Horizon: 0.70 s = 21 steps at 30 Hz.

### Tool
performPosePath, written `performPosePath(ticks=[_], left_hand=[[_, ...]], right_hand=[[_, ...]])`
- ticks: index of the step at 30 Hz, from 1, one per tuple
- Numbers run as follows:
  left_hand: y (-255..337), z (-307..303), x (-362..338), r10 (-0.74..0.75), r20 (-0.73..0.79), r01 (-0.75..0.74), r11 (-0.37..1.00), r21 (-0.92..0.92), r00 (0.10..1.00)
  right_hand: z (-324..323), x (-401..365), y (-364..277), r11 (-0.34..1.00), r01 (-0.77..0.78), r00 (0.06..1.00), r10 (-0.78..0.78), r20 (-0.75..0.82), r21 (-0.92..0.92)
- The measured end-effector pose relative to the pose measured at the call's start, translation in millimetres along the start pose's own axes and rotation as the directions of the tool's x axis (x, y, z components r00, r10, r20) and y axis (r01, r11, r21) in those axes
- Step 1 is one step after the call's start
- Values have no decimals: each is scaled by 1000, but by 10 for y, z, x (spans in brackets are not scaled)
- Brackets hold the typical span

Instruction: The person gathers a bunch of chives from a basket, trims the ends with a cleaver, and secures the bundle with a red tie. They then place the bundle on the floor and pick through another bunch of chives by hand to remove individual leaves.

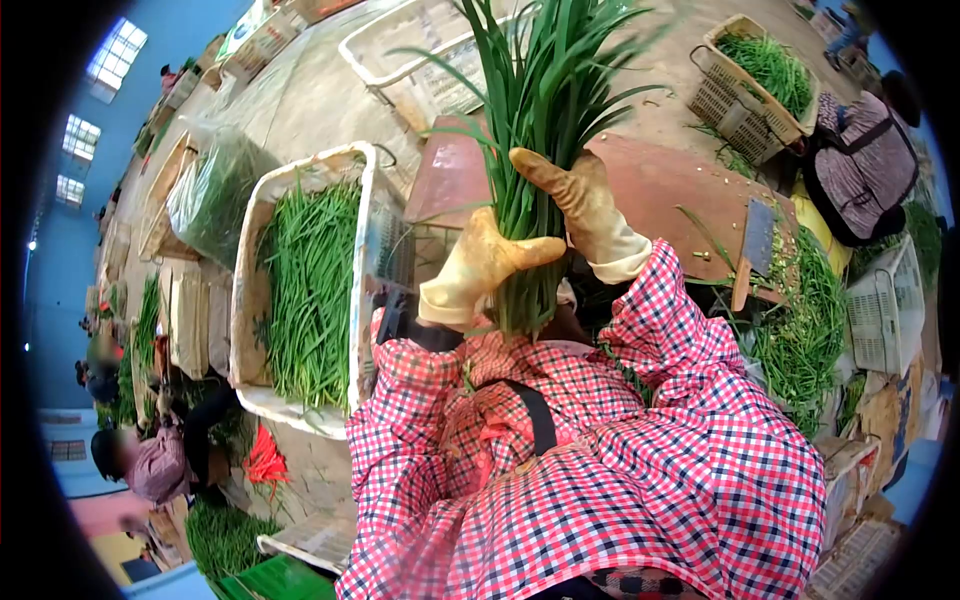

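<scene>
A thick bunch of garlic chives (545, 90) stands upright in front of my chest, leaf tips fanning away from me. My left hand (485, 265), in a stained cream rubber glove, wraps around its lower part, thumb across the stems. Higher on the right side, my right hand (585, 205) in a matching glove is closed around it too, one digit stretched across the leaves. Beyond the bunch lies a reddish-brown board (650, 180). A cleaver (758, 237) with a wooden handle rests on its right end among green trimmings. The lower ends of the stems are partly hidden by my left hand.
Left of me stands a white crate (245, 330) full of chives. Another chive-filled crate (740, 125) is at the upper right, near a seated person (865, 165). Loose greens (800, 345) heap to my right. Red ties (265, 460) lie on the floor; other people work further left.
</scene>
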<state>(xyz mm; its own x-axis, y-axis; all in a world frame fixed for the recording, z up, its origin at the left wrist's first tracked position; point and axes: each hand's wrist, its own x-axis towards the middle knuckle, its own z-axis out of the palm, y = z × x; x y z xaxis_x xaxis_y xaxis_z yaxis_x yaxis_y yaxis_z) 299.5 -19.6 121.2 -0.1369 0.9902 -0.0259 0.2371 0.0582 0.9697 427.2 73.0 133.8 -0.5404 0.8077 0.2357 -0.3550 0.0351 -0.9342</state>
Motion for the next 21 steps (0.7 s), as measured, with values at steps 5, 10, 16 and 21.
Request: performPosePath(ticks=[5, 10, 16, 21], left_hand=[[439, 64, 487, 315, 68, -317, 948, 15, 947], [484, 234, 936, 489, 146, -414, 835, -361, 860], [-348, 297, 1581, 456, 383, -131, 763, -633, 803], [-175, 293, 1580, 587, 355, -476, 805, -354, 728]], right_hand=[[-157, 217, -327, 965, 259, 965, -257, -47, 32], [-551, 437, -380, 314, 661, 638, -713, 290, -682], [-961, 392, 108, 951, 4, 995, -36, 98, 310], [-1100, 471, 61, 919, 173, 983, -142, 112, -353]])
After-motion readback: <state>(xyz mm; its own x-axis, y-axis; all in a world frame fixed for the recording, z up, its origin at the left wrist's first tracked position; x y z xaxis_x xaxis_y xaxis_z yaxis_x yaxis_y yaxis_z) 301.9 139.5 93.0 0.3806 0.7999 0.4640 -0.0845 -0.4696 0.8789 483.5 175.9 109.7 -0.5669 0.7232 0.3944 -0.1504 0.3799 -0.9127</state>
